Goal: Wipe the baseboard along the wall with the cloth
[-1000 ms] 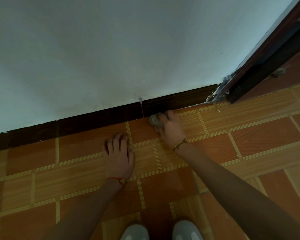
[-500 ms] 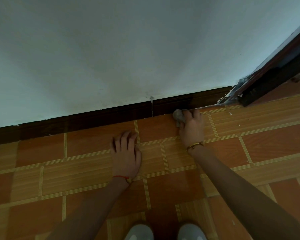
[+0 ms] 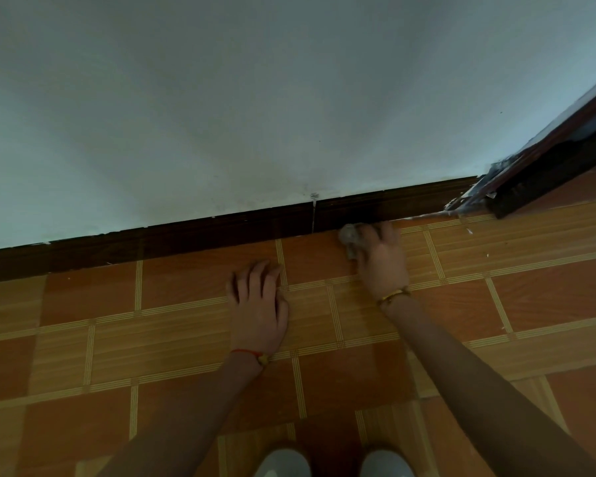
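Observation:
A dark brown baseboard [image 3: 221, 232] runs along the foot of the pale wall, with a thin vertical joint near its middle. My right hand [image 3: 381, 259] grips a small bunched grey cloth [image 3: 349, 237] and presses it against the bottom of the baseboard, just right of that joint. Most of the cloth is hidden under my fingers. My left hand [image 3: 257, 304] lies flat on the orange floor tiles, fingers spread, holding nothing, a hand's width back from the baseboard.
A dark door frame [image 3: 544, 180] with chipped white paint at its foot ends the baseboard at the right. Orange and tan floor tiles [image 3: 496, 294] stretch left and right. My two grey shoes [image 3: 331, 463] are at the bottom edge.
My right hand slid the cloth to the right along the baseboard, past the joint toward the door frame. My left hand stayed planted on the floor.

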A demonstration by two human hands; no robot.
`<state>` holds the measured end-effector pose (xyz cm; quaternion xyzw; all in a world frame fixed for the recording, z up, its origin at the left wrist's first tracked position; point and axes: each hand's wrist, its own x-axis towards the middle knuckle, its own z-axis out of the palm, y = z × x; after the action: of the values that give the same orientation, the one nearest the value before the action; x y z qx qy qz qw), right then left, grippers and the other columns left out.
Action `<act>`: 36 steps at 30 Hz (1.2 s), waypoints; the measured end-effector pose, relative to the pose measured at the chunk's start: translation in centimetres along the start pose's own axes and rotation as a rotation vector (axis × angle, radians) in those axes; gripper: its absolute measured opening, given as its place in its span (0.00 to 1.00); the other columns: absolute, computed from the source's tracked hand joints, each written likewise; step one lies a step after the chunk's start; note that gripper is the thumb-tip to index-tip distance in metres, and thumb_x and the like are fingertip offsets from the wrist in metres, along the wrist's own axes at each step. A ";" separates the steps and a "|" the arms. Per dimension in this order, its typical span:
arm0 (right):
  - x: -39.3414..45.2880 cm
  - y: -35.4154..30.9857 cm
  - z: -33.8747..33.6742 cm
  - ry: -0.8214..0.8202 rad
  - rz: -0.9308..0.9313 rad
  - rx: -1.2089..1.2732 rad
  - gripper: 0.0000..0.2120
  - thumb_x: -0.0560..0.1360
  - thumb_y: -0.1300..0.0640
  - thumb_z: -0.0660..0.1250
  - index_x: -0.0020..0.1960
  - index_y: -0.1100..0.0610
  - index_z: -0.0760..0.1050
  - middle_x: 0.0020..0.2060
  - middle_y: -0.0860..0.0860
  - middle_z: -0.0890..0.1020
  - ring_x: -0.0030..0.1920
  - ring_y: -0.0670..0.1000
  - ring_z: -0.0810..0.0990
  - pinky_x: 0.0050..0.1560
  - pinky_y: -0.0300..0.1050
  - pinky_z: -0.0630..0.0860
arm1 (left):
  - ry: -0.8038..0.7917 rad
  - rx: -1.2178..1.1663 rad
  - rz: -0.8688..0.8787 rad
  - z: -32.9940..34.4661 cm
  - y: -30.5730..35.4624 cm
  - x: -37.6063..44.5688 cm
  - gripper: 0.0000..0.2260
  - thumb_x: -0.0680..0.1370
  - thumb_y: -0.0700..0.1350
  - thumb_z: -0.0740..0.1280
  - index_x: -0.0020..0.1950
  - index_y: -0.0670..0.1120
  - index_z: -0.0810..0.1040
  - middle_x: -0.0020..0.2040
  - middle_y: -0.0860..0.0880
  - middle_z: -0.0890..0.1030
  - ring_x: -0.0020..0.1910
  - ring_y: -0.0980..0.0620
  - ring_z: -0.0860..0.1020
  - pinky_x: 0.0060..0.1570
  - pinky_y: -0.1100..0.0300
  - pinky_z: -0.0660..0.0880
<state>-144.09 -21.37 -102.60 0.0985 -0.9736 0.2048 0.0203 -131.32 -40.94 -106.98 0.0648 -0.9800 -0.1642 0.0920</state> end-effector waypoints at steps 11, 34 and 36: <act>-0.3 -1.4 0.0 -0.002 -0.014 -0.001 0.18 0.69 0.65 0.69 0.59 0.62 0.76 0.54 0.61 0.75 0.53 0.62 0.71 0.54 0.54 0.72 | -0.003 0.004 -0.011 0.0 0.2 0.0 0.19 0.78 0.46 0.59 0.68 0.45 0.74 0.69 0.44 0.73 0.68 0.40 0.71 0.74 0.36 0.57; 0.3 -8.8 -1.1 0.413 0.134 0.650 0.14 0.73 0.65 0.69 0.56 0.62 0.70 0.55 0.56 0.71 0.48 0.38 0.71 0.47 0.24 0.70 | 0.008 0.022 0.014 -0.1 0.1 0.1 0.19 0.78 0.46 0.59 0.68 0.44 0.74 0.69 0.43 0.73 0.68 0.39 0.70 0.73 0.34 0.58; 0.1 -8.6 -0.7 0.380 0.073 0.615 0.13 0.73 0.66 0.68 0.55 0.62 0.71 0.54 0.57 0.72 0.48 0.40 0.70 0.46 0.24 0.70 | 0.010 0.017 0.015 -0.2 0.2 0.0 0.19 0.78 0.46 0.59 0.68 0.44 0.74 0.69 0.43 0.73 0.68 0.39 0.70 0.73 0.34 0.58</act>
<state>-142.44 -28.84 -98.50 0.0254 -0.8482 0.5033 0.1630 -131.35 -40.84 -106.78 0.0588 -0.9814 -0.1549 0.0975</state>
